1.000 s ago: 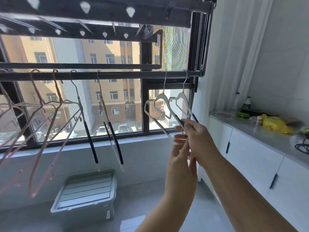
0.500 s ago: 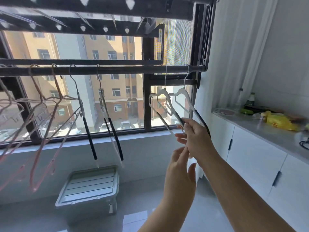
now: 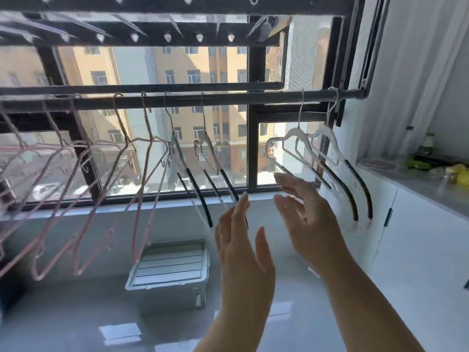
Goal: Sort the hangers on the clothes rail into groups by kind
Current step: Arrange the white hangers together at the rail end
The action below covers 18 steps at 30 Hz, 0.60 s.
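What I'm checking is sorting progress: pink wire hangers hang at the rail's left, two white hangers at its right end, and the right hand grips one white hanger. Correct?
Not quite: the head view shows the right hand open, fingers straight, gripping nothing near the white hangers. The pink wire hangers do hang at the left of the rail, the two white ones at its right end.

On the clothes rail point(image 3: 228, 99) a group of hangers point(image 3: 138, 219) hung at the left, a middle pair point(image 3: 199, 196) beside it and an end pair point(image 3: 332, 146) at the right. The left hand point(image 3: 243, 250) and the right hand point(image 3: 309, 222) were between these pairs. Below the rail a box point(image 3: 172, 265) stood on the floor point(image 3: 76, 313).
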Motion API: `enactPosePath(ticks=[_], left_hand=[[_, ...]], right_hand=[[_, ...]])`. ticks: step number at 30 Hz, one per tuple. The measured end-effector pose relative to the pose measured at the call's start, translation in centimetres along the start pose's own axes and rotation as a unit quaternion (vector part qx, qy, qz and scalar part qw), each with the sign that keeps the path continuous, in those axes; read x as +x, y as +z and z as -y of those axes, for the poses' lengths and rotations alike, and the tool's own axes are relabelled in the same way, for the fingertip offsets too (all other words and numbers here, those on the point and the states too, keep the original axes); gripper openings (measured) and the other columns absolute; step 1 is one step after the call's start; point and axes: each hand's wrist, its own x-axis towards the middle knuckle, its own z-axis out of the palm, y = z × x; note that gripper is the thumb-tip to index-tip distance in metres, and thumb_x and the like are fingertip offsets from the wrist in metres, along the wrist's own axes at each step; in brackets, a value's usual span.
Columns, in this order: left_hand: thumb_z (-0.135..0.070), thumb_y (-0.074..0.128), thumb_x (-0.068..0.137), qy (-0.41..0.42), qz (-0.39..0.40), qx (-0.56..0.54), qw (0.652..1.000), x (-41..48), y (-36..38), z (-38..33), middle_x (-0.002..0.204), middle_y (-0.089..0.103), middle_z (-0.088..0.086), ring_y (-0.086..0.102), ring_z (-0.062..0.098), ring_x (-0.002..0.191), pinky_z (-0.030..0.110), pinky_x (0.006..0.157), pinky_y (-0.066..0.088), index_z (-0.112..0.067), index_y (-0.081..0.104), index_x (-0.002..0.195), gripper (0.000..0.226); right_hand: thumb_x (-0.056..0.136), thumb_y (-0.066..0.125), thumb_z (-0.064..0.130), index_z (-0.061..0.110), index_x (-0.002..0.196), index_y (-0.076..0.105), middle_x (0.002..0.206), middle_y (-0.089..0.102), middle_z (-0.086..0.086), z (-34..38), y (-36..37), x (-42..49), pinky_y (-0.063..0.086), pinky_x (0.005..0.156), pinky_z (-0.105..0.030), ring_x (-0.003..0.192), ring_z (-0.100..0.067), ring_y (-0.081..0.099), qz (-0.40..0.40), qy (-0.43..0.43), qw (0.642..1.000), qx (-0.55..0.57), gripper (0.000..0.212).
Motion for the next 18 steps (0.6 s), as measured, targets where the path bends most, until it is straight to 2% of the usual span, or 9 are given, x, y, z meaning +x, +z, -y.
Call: enactPosePath(ticks=[2,3,5,7,9,13,15,18], left_hand=[[-0.029,0.039,0.088,-0.029,0.008,0.009,1.0,-0.2,-1.0,0.9,0.124,0.037,-0.015,0.044,0.011,0.118,0.041,0.095,0.046,-0.025,0.031,0.135,0.048],[-0.028,0.042,0.089,-0.044,0.023,0.011,0.999,-0.2,-1.4,1.2,0.128,0.04,-0.01,0.044,0.013,0.119,0.041,0.097,0.045,-0.023,0.031,0.136,0.049],[-0.021,0.05,0.088,-0.076,0.069,0.01,0.995,-0.4,-2.0,1.9,0.129,0.045,-0.004,0.045,0.01,0.118,0.031,0.099,0.042,-0.023,0.033,0.136,0.051],[-0.014,0.056,0.087,-0.099,0.114,0.009,0.988,-0.4,-2.4,2.5,0.123,0.049,-0.006,0.048,0.002,0.11,0.018,0.097,0.038,-0.023,0.039,0.133,0.05],[-0.01,0.058,0.085,-0.109,0.147,0.009,0.983,-0.5,-2.7,2.9,0.118,0.05,-0.014,0.049,-0.002,0.103,0.014,0.094,0.037,-0.023,0.046,0.128,0.047],[0.001,0.053,0.085,-0.084,0.17,-0.005,0.982,-0.5,-3.0,3.3,0.117,0.04,-0.031,0.042,-0.004,0.114,-0.001,0.093,0.03,-0.02,0.049,0.127,0.048],[0.003,0.051,0.085,-0.061,0.174,-0.002,0.983,-0.5,-2.7,3.7,0.126,0.046,-0.02,0.038,-0.005,0.121,0.001,0.099,0.027,-0.016,0.053,0.126,0.045],[-0.009,0.046,0.087,-0.036,0.176,-0.008,0.984,-0.8,-2.0,4.1,0.128,0.055,-0.003,0.042,-0.001,0.12,0.007,0.102,0.03,-0.014,0.058,0.122,0.037]], right_hand=[[0.093,0.047,0.03,0.029,0.131,0.044,0.118,0.046,0.02,0.4,1.9,0.4,0.033,0.073,0.008,0.103,0.009,0.045,0.087,0.043,0.995,0.02,0.038],[0.094,0.045,0.032,0.026,0.133,0.042,0.118,0.046,0.018,0.6,2.8,0.6,0.035,0.072,0.005,0.104,0.005,0.045,0.119,0.063,0.99,0.029,0.04],[0.094,0.044,0.034,0.024,0.134,0.04,0.117,0.052,0.012,1.1,4.4,0.9,0.036,0.074,-0.003,0.103,-0.003,0.05,0.152,0.114,0.979,0.077,0.041],[0.094,0.045,0.033,0.023,0.132,0.041,0.107,0.058,0.008,1.7,5.8,1.3,0.039,0.072,-0.012,0.092,-0.004,0.055,0.148,0.17,0.965,0.137,0.039],[0.095,0.044,0.033,0.021,0.132,0.04,0.106,0.06,0.001,2.1,6.9,1.7,0.043,0.068,-0.017,0.085,-0.003,0.055,0.14,0.204,0.955,0.164,0.038],[0.099,0.035,0.027,0.018,0.117,0.049,0.088,0.054,0.001,2.6,8.0,2.2,0.042,0.061,-0.018,0.069,-0.006,0.051,0.102,0.205,0.961,0.156,0.025],[0.099,0.033,0.024,0.02,0.105,0.051,0.079,0.049,0.001,2.2,8.1,2.1,0.04,0.062,-0.02,0.064,-0.009,0.046,0.07,0.202,0.963,0.162,0.019],[0.099,0.034,0.021,0.023,0.092,0.051,0.073,0.045,0.003,1.7,7.4,1.8,0.041,0.06,-0.021,0.057,-0.009,0.043,0.033,0.197,0.962,0.184,0.018]])
